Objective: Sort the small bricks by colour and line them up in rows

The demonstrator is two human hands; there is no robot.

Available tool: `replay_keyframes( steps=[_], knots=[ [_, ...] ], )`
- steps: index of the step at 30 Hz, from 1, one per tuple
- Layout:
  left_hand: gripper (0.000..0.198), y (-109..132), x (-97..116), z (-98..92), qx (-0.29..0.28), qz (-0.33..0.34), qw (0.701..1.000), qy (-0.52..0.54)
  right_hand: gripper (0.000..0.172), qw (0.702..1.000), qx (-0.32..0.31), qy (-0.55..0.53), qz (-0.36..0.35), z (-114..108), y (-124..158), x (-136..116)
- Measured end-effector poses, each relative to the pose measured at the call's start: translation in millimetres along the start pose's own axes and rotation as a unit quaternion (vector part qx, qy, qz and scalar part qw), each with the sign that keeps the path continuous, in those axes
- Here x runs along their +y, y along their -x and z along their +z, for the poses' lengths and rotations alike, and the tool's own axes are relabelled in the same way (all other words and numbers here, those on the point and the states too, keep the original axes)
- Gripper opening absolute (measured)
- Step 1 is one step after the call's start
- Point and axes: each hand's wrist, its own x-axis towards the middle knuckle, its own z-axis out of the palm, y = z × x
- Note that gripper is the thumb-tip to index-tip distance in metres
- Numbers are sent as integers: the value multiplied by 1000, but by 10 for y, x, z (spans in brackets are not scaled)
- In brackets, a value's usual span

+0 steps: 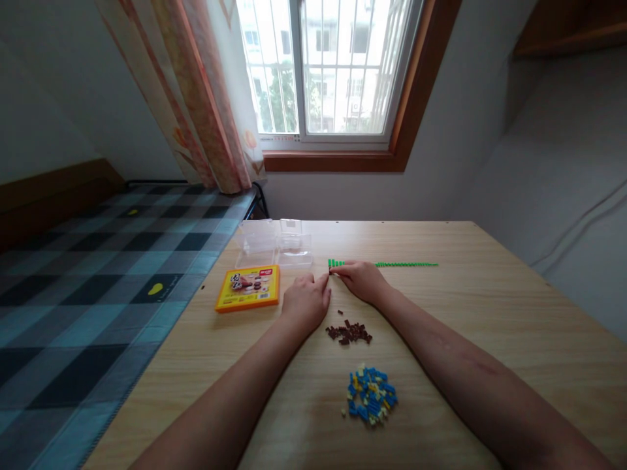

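A long row of small green bricks runs left to right across the far part of the table, its pieces tallest at the left end. At that end my right hand pinches a tiny brown brick between its fingertips. My left hand rests on the table with its fingers curled and the index fingertip close against the same spot; whatever it may grip is hidden. Nearer to me lies a loose pile of brown bricks, with one stray piece above it. Closer still is a pile of blue and yellow bricks.
Left of my hands lies a yellow-orange flat box with a printed lid. Behind it stand clear plastic containers. A bed with a checked cover borders the table's left side; a window is beyond the far edge.
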Motion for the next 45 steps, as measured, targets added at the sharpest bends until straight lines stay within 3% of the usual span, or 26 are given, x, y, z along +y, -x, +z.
replay_keyframes(
  steps=[45],
  knots=[
    [46, 2, -6, -1, -9, -6, 1000, 18, 33, 1000, -2, -4, 4, -7, 18, -35]
  ],
)
